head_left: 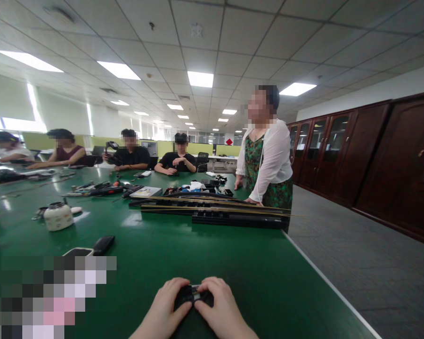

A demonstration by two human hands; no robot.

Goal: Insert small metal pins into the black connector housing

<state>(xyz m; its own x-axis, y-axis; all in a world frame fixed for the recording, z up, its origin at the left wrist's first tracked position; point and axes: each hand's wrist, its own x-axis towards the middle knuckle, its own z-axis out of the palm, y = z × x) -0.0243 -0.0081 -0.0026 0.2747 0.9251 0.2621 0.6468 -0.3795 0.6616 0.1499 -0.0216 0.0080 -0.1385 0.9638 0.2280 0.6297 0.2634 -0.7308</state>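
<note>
Low in the view, both my hands close around a small black device [195, 296] with a lighter, silvery part in its middle. From its left side my left hand [167, 303] grips it, thumb at the near edge and fingers over the far edge. My right hand [219, 301] grips the right side in the same way, the two thumbs almost meeting. My fingers cover much of the device, so its exact kind cannot be made out. Beneath it lies the green tabletop [144, 268].
Long black rails [233, 219] with thin yellowish rods lie across the table ahead. A white jar [58, 216] and a black case [104, 244] are at left. A person [268, 150] stands at the table's right edge; several others sit along the far side.
</note>
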